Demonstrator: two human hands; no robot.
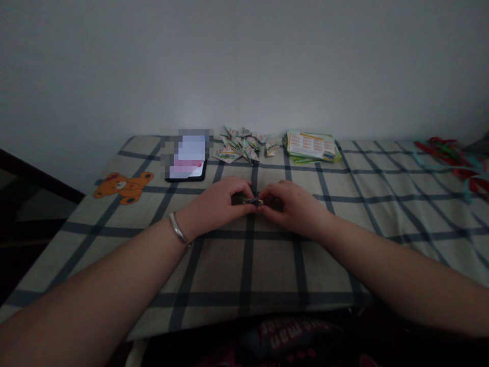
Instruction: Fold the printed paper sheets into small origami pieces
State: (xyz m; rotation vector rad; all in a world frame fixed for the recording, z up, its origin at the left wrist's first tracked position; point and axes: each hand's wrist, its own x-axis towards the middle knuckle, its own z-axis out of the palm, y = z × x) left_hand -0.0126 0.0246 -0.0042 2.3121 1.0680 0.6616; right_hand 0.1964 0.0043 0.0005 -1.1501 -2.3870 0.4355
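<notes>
My left hand [221, 204] and my right hand [294, 206] meet over the middle of the table. Between their fingertips they pinch a small folded paper piece [253, 202]. Most of it is hidden by the fingers, so its full shape cannot be made out. A bracelet [177, 228] sits on my left wrist. Just beyond the hands lies a pile of folded paper pieces [240, 144], pointed and printed. To the right of that pile rests a stack of printed paper sheets [311, 146].
A phone [187, 158] with a lit screen lies at the back left, partly pixelated. Nearer the left edge is an orange bear cutout [123, 187]. Red and light-blue ribbons [458, 163] are heaped at the far right. A checked cloth [214, 270] covers the table, which meets a wall.
</notes>
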